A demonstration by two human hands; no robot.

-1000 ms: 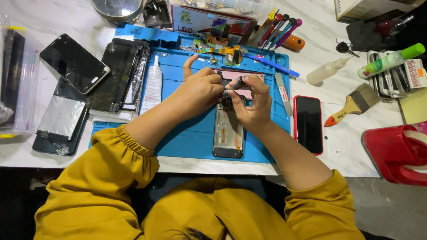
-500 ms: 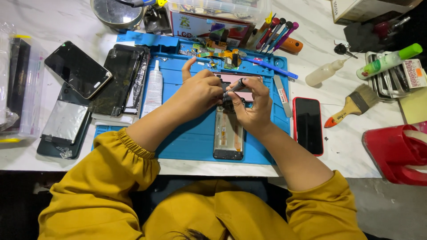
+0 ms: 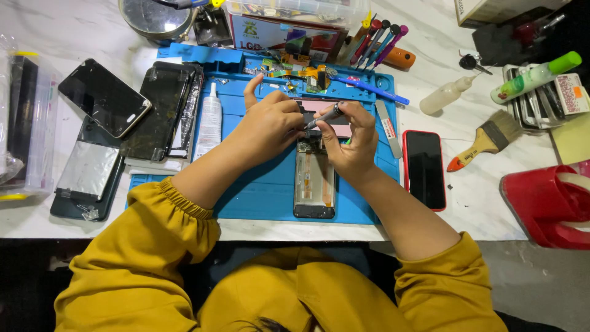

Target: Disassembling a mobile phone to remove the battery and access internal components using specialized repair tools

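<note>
1. Red-cased phone lies right of centre, white glue tube left, both on or beside the blue rubber work mat.
2. Opened grey phone sits mid-frame on the mat.
3. Right hand pinches a slim grey screwdriver; left hand curls in, forefinger raised.

Counts: two hands, left hand and right hand, on one opened phone. One red-cased phone right of the right hand. One paintbrush further right. One glue tube left of the left hand. Screwdrivers beyond the hands (roughly five, handles overlap).
</note>
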